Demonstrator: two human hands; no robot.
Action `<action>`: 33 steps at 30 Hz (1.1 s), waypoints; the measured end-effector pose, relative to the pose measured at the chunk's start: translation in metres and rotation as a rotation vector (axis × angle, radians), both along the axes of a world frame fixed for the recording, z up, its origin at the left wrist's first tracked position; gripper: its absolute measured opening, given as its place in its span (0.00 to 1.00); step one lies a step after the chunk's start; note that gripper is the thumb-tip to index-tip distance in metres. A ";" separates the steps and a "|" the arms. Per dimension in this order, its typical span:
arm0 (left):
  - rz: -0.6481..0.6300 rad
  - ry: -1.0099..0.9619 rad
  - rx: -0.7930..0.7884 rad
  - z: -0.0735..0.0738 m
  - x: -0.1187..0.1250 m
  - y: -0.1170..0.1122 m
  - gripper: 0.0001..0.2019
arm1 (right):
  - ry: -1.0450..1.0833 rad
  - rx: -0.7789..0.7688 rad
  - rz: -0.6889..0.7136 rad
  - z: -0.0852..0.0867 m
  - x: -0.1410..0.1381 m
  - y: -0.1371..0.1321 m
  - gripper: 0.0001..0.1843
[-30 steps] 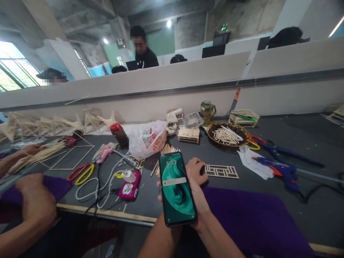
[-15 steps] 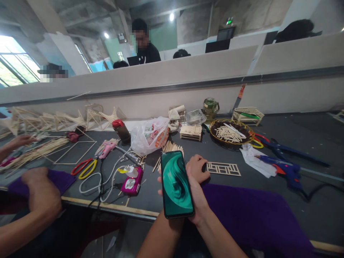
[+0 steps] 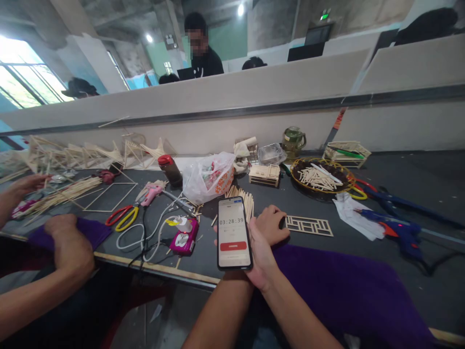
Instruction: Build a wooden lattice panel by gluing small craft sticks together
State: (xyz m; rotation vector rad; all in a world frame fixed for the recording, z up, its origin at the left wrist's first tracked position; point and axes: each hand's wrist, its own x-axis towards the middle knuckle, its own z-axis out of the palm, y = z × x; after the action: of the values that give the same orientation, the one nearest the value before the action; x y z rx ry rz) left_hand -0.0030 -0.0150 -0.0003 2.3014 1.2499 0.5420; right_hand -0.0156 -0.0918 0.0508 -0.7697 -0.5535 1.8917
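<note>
My right hand (image 3: 260, 249) holds a smartphone (image 3: 234, 232) upright, its thumb side along the right edge and fingertips showing at the left. The lit screen reads 03:28:39 above a red button. My left forearm crosses beneath the phone. My left hand (image 3: 271, 225) rests on the table with curled fingers, a small dark patch between them. Right beside those fingers lies a flat wooden lattice panel (image 3: 308, 226); whether they touch it is unclear. Behind the phone lies a bundle of thin wooden sticks (image 3: 244, 201).
Purple cloth (image 3: 345, 286) covers the front right. Beyond are a blue glue gun (image 3: 403, 232), a basket (image 3: 295, 182) of sticks, a small wooden model (image 3: 264, 175) and a plastic bag (image 3: 207, 179). A magenta power strip (image 3: 184, 237) with cords sits left. A co-worker's arm (image 3: 69, 252) is further left.
The phone screen has gone from a green wallpaper to a pale timer page. The phone is slightly lower-tilted and smaller in view. The whole view has shifted a little; the left hand stays beside the panel.
</note>
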 end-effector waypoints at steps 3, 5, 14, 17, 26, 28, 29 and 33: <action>0.008 -0.003 0.016 -0.004 -0.001 -0.001 0.16 | 0.041 -0.027 0.001 -0.004 -0.012 0.007 0.31; 0.012 -0.011 0.037 -0.007 -0.001 -0.002 0.17 | 0.053 -0.036 0.004 -0.007 -0.020 0.011 0.31; 0.001 -0.027 0.105 -0.019 -0.003 0.000 0.20 | 0.067 -0.187 0.098 -0.017 -0.046 0.017 0.29; -0.003 -0.029 0.117 -0.019 -0.004 0.001 0.19 | 0.074 -0.241 0.091 -0.016 -0.052 0.022 0.28; -0.012 -0.003 0.112 -0.015 -0.004 0.001 0.19 | 0.212 -0.295 0.126 -0.008 -0.059 0.029 0.21; -0.014 -0.003 0.124 -0.015 -0.004 0.000 0.19 | 0.188 -0.299 0.094 -0.009 -0.056 0.024 0.15; -0.015 -0.001 0.126 -0.015 -0.004 0.000 0.19 | 0.169 -0.291 0.072 -0.011 -0.054 0.020 0.12; -0.015 0.007 0.114 -0.014 -0.004 0.000 0.19 | 0.106 -0.203 0.030 -0.017 -0.045 0.005 0.10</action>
State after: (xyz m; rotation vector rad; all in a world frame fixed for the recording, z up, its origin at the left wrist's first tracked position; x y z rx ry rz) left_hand -0.0067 -0.0148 -0.0139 2.4061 1.2339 0.6148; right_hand -0.0608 -0.0864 0.0334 -0.7893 -0.3119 2.0252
